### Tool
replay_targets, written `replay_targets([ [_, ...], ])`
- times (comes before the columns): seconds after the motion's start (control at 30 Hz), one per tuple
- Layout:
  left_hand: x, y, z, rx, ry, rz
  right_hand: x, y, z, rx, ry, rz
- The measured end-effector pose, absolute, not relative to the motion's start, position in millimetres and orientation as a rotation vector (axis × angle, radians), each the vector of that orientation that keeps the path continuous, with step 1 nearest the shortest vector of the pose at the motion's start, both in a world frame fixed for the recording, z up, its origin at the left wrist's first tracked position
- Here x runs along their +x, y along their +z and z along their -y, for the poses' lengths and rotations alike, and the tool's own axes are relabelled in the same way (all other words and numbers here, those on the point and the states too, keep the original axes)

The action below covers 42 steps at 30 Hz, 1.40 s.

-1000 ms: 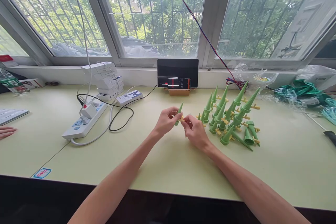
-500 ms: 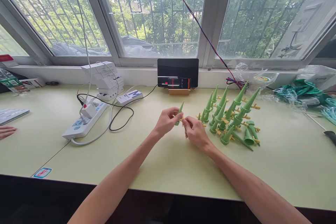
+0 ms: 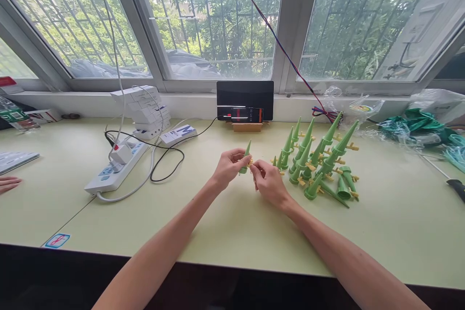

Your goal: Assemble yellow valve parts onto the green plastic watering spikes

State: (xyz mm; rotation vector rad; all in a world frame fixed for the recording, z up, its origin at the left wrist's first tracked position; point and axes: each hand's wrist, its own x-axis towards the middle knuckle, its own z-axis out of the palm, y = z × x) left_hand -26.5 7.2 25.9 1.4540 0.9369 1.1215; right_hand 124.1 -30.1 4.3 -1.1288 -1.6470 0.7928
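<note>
My left hand [image 3: 228, 168] grips a green plant watering spike [image 3: 247, 148], its pointed tip upward, above the table in front of me. A small yellow valve [image 3: 250, 161] sticks out of the spike's side towards my right hand [image 3: 269, 178]. The fingers of that hand are pinched together at the valve's outer end, partly hiding it. To the right stands a group of similar green watering spikes [image 3: 307, 157] with yellow valves, most of them upright. A few lie on their sides at the group's near right, one with its open end [image 3: 343, 194] facing me.
Left of my arms lie a white power strip [image 3: 116, 169] and a looped black cable [image 3: 167, 180]. A phone [image 3: 247, 115] leans before a black tablet [image 3: 245, 93] at the window. Plastic bags [image 3: 414, 126] lie far right. Another person's hand [image 3: 9, 184] rests at the left edge.
My hands stay close together at the spike and valve. The yellow valve shows slightly more clear of my right fingertips. The whole view has shifted a little.
</note>
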Motion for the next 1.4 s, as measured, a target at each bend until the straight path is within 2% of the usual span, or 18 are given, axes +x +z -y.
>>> replay_targets([
  [0.7,-27.1,29.5,-8.1,1.374,1.09,-1.053,124.1,-2.0,27.9,-1.15,0.788,1.643],
  [1.13,-27.7,25.8,-10.0,1.523,1.104,-1.224,124.8,-6.7,25.0,-1.208,0.695,1.733],
  [1.4,-29.5,23.9,-8.9,1.624,0.992,-1.336,126.4,-4.8,27.2,-1.24,0.611,1.738],
])
